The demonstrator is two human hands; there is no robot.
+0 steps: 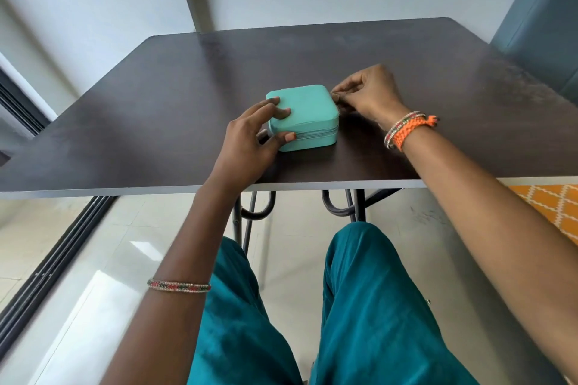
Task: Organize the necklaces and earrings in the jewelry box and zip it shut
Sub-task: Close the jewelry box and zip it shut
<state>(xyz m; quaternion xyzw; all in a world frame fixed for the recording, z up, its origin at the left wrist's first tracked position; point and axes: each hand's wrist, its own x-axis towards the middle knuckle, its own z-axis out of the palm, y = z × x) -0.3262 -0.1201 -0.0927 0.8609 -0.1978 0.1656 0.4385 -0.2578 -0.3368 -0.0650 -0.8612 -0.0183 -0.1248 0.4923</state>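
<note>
Jewelry box point(305, 109), small, square with rounded corners, mint-green soft-covered shell, lid down. Position: near the front-centre of the dark brown laminate worktop point(406, 56), lying flat, one corner turned toward the person. Zip track runs round the side seam; on the near face it looks closed. Contents: not visible; no necklaces or earrings lie outside on the worktop.

Left hand point(250, 137): steadying. Fingers spread, tips resting on the lid's near-left part, thumb pressed against the near side at the seam.

Right hand point(367, 94): at the box's far-right corner, thumb and forefinger pressed together in a pinch at seam height, apparently on the zip pull; the pull itself is too small to make out.

Handling, by estimate: light, likely to slide on the smooth worktop under a zip tug, hence the bracing hand. Padded skin gives slightly; walls probably stiff enough to hold shape. Best hold: palm or fingertips flat on the lid, or a clasp across two opposite sides below the seam, keeping clear of the track. Rounded corners are where a slider tends to bind.

Stage, by estimate: closing run at or near its end.

Surroundings: beaded bangles on both wrists, orange braided thread point(409, 130) on the right; teal trousers and pale floor tiles below.
</note>
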